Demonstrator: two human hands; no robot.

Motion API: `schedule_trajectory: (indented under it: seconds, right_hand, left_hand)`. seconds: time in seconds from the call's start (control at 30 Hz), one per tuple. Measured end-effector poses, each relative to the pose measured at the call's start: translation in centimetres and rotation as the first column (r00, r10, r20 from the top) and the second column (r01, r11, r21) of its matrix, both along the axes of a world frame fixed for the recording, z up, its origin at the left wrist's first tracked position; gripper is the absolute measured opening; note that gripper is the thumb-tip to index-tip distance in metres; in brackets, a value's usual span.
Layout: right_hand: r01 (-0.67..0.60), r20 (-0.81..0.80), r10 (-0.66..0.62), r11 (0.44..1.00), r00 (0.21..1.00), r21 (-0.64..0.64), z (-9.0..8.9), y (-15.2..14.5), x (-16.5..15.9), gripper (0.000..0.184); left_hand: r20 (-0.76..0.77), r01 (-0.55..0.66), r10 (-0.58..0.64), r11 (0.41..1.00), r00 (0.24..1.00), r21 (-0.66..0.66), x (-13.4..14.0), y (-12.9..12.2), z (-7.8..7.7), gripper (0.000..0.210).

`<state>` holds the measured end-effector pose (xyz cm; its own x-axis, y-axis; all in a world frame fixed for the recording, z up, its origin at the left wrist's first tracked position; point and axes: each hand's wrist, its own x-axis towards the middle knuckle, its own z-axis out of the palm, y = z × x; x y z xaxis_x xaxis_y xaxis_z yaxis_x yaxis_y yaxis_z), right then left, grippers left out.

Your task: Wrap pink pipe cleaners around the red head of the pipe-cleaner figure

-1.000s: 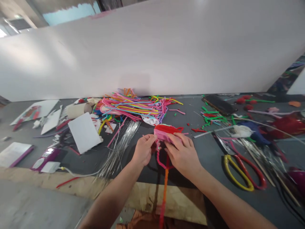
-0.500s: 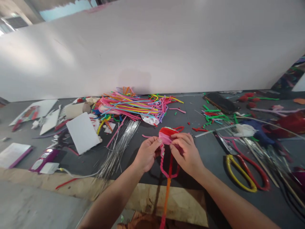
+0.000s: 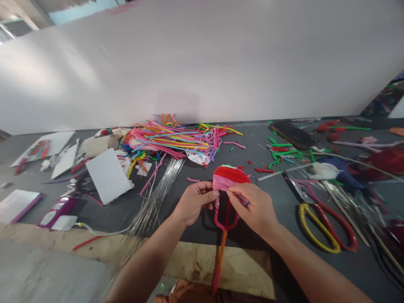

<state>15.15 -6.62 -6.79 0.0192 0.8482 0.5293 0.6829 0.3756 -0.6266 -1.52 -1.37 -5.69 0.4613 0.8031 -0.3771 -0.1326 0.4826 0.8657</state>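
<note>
Between my hands is a pipe-cleaner piece (image 3: 232,173), with a red and pink striped rounded top, a looped twisted pink frame below and an orange-to-pink stem (image 3: 221,252) hanging toward me. My left hand (image 3: 196,202) pinches the lower left edge of the striped part, where the pink frame meets it. With thumb and fingertips, my right hand (image 3: 254,206) grips its lower right side and covers part of it. A short pink pipe-cleaner piece (image 3: 193,180) lies just beyond my left hand.
A heap of coloured pipe cleaners (image 3: 176,139) lies at the back, with thin wires (image 3: 158,198) in front. Scissors (image 3: 318,227) with yellow and red handles rest at right, near green scraps (image 3: 279,153) and a dark phone (image 3: 293,134). White card (image 3: 109,176) lies left.
The striped top has turned to face me more fully, showing more red. My right hand has shifted slightly right and down; my left hand's fingers have loosened a little.
</note>
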Motion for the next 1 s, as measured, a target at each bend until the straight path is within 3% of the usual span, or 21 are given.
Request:
schedule_trajectory:
  seconds: [0.13,0.3,0.47,0.73,0.83,1.0]
  right_hand:
    - [-0.04,0.007,0.04,0.999,0.999,0.001,-0.1,-0.5,-0.6,0.01]
    - [-0.102,0.101,0.088,0.984,0.991,0.148,-0.8,-0.5,-1.0,0.015]
    - [-0.13,0.267,0.075,0.972,0.961,0.195,-0.6,-0.4,-1.1,0.016]
    - [-0.144,0.469,0.009,0.957,0.883,0.254,0.0,-0.7,-1.5,0.017]
    - [-0.152,0.45,0.045,0.967,0.892,0.205,-0.2,-0.6,-1.8,0.018]
    - [-0.163,0.256,0.123,0.976,0.959,0.143,-0.9,0.3,-0.3,0.017]
  left_hand:
    - [-0.017,-0.025,0.026,1.0,1.0,0.015,0.2,-0.3,-0.5,0.028]
    - [0.008,-0.046,0.046,0.999,0.999,0.001,0.3,-0.4,-1.1,0.027]
    - [0.054,-0.042,0.043,0.999,0.998,-0.035,0.4,-0.3,-1.1,0.028]
    - [0.072,-0.029,0.027,0.999,0.997,0.031,0.3,-0.3,-0.5,0.026]
    - [0.04,-0.043,0.041,0.998,0.998,0.045,0.2,0.0,-0.7,0.028]
    - [-0.114,-0.021,0.031,0.996,0.993,0.089,0.0,0.7,-1.3,0.027]
